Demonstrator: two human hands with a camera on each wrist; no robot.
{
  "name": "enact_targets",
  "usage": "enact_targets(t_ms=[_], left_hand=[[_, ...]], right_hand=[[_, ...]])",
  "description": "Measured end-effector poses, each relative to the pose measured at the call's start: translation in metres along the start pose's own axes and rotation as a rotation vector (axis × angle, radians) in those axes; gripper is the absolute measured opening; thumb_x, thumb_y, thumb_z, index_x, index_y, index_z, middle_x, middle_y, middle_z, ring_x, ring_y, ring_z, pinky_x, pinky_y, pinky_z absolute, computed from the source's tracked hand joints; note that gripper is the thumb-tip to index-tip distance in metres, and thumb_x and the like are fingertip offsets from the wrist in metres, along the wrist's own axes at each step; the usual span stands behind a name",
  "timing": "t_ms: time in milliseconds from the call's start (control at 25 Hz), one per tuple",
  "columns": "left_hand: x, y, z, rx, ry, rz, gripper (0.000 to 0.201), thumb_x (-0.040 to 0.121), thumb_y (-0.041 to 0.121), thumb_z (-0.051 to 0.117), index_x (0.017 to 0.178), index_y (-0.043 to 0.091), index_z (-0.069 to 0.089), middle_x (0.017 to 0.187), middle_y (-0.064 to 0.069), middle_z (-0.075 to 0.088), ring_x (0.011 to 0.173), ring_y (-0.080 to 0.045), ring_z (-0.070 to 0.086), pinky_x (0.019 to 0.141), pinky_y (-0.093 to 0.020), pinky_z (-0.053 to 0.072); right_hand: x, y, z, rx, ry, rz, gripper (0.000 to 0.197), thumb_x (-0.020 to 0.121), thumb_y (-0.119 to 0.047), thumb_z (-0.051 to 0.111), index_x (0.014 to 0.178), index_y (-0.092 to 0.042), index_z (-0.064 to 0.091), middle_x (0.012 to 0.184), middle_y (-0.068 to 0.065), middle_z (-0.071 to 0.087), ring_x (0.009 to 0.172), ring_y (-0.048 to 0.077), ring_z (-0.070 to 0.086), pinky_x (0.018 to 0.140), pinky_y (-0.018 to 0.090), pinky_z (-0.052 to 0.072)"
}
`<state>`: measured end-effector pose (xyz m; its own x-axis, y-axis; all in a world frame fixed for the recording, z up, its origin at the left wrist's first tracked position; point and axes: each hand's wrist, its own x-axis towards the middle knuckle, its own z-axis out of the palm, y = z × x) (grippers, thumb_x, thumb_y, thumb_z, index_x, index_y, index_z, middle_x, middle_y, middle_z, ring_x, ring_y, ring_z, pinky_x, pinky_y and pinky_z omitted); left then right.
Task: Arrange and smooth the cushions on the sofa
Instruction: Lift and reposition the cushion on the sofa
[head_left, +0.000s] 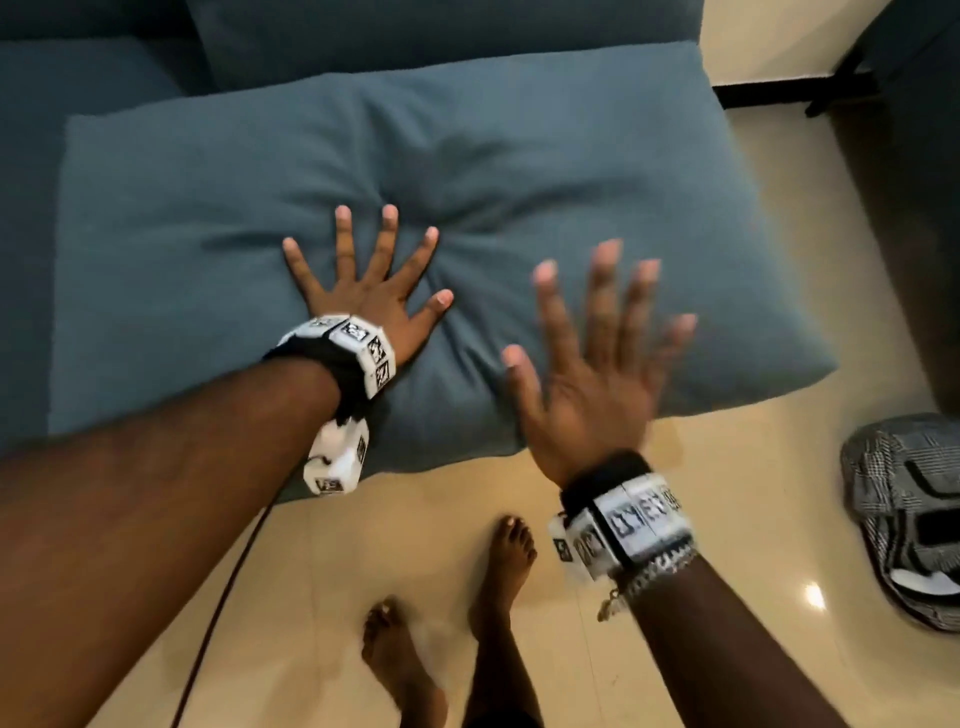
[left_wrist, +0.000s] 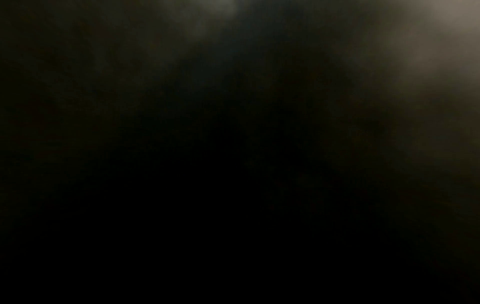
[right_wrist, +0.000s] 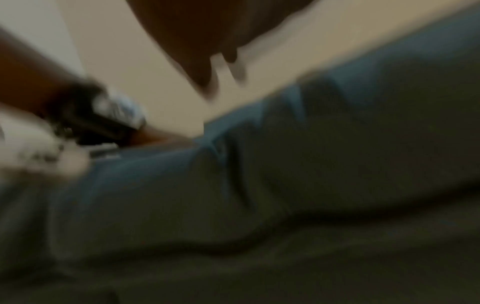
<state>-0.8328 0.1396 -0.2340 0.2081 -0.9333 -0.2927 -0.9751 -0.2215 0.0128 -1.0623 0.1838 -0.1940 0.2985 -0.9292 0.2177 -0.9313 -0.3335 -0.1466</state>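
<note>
A large blue-grey cushion (head_left: 545, 156) lies flat on the sofa seat, its front edge hanging out over the floor. My left hand (head_left: 363, 270) presses palm-down on its middle with fingers spread, and creases radiate from the dent. My right hand (head_left: 597, 358) is over the cushion's front right part, fingers straight and spread, blurred by motion; whether it touches the fabric is unclear. The right wrist view shows the cushion (right_wrist: 311, 174) close up and blurred, with my left wrist (right_wrist: 103, 119) beyond it. The left wrist view is dark.
A back cushion (head_left: 441, 31) stands behind, and another seat cushion (head_left: 78, 67) lies to the left. The glossy tiled floor (head_left: 322, 571) holds my bare feet (head_left: 405, 660), a dark cable (head_left: 228, 582) and a checked slipper (head_left: 909, 514) at right.
</note>
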Motion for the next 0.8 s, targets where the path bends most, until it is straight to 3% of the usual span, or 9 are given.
enact_targets(t_ms=[40,120,280,360,440,600,640,720,800], left_hand=[[0.008,0.000,0.000,-0.009,-0.023,0.001,0.070,0.092,0.081,0.004,0.154,0.057,-0.016,0.168,0.013,-0.028,0.152,-0.034,-0.032,0.107,-0.082,-0.014],[0.013,0.001,0.003,0.003,-0.073,0.007,0.067,0.094,0.079,0.005,0.153,0.058,-0.019,0.167,0.014,-0.030,0.151,-0.033,-0.034,0.106,-0.082,-0.016],[0.008,-0.003,0.000,-0.062,-0.088,0.027,0.059,0.100,0.069,0.006,0.152,0.059,-0.019,0.167,0.017,-0.028,0.152,-0.031,-0.033,0.106,-0.080,-0.020],[0.004,-0.008,-0.001,-0.076,-0.091,0.042,0.056,0.104,0.060,0.009,0.152,0.059,-0.019,0.167,0.018,-0.027,0.152,-0.030,-0.032,0.108,-0.079,-0.020],[0.001,-0.011,0.008,-0.089,-0.098,0.075,0.056,0.105,0.054,0.012,0.152,0.059,-0.020,0.167,0.018,-0.026,0.153,-0.029,-0.032,0.110,-0.077,-0.020],[-0.004,-0.013,0.022,-0.079,0.005,0.108,0.059,0.106,0.053,0.013,0.155,0.053,-0.020,0.169,0.019,-0.022,0.156,-0.027,-0.026,0.111,-0.074,-0.018],[-0.006,-0.013,0.023,-0.090,0.024,0.108,0.061,0.105,0.052,0.014,0.156,0.050,-0.020,0.169,0.019,-0.021,0.156,-0.026,-0.024,0.111,-0.074,-0.017],[-0.011,-0.019,0.021,-0.075,0.043,0.113,0.064,0.106,0.051,0.016,0.158,0.044,-0.019,0.169,0.020,-0.020,0.157,-0.023,-0.022,0.114,-0.074,-0.014],[-0.017,-0.026,0.024,-0.054,0.049,0.147,0.067,0.106,0.049,0.020,0.160,0.039,-0.018,0.169,0.020,-0.019,0.157,-0.020,-0.019,0.118,-0.071,-0.010]], right_hand=[[-0.004,-0.002,0.022,-0.106,-0.238,0.019,0.066,0.104,-0.059,0.028,0.163,-0.036,0.010,0.170,0.006,-0.015,0.157,0.033,-0.014,0.121,0.070,-0.005],[0.005,-0.008,0.034,-0.002,-0.363,0.150,0.069,0.105,-0.058,0.031,0.164,-0.033,0.008,0.172,0.005,-0.015,0.157,0.034,-0.017,0.118,0.074,-0.003],[-0.002,-0.031,0.001,0.274,0.275,0.049,0.059,0.102,-0.041,0.046,0.157,-0.023,0.033,0.168,0.014,0.010,0.157,0.044,0.004,0.122,0.064,-0.003],[-0.013,-0.041,0.029,0.090,-0.026,-0.096,0.061,0.104,-0.049,0.038,0.161,-0.028,0.025,0.171,0.010,0.002,0.158,0.034,-0.006,0.123,0.068,0.005],[-0.022,-0.041,0.039,0.034,-0.215,0.029,0.064,0.104,-0.049,0.040,0.162,-0.028,0.025,0.173,0.009,-0.001,0.156,0.031,-0.017,0.124,0.066,0.001],[-0.020,-0.052,-0.023,0.467,0.470,0.058,0.055,0.094,-0.021,0.059,0.148,-0.012,0.048,0.164,0.030,0.017,0.155,0.048,0.003,0.125,0.060,-0.003],[-0.024,-0.053,-0.011,0.439,0.455,0.019,0.057,0.097,-0.025,0.054,0.151,-0.012,0.041,0.165,0.029,0.013,0.155,0.044,0.000,0.124,0.061,0.000],[-0.027,-0.059,0.037,0.162,0.001,-0.085,0.065,0.104,-0.046,0.040,0.161,-0.025,0.019,0.171,0.013,-0.003,0.158,0.031,-0.010,0.123,0.067,0.009],[-0.036,-0.064,0.066,0.056,-0.289,0.079,0.069,0.105,-0.053,0.036,0.164,-0.029,0.010,0.173,0.003,-0.006,0.158,0.027,-0.015,0.122,0.067,0.011]])
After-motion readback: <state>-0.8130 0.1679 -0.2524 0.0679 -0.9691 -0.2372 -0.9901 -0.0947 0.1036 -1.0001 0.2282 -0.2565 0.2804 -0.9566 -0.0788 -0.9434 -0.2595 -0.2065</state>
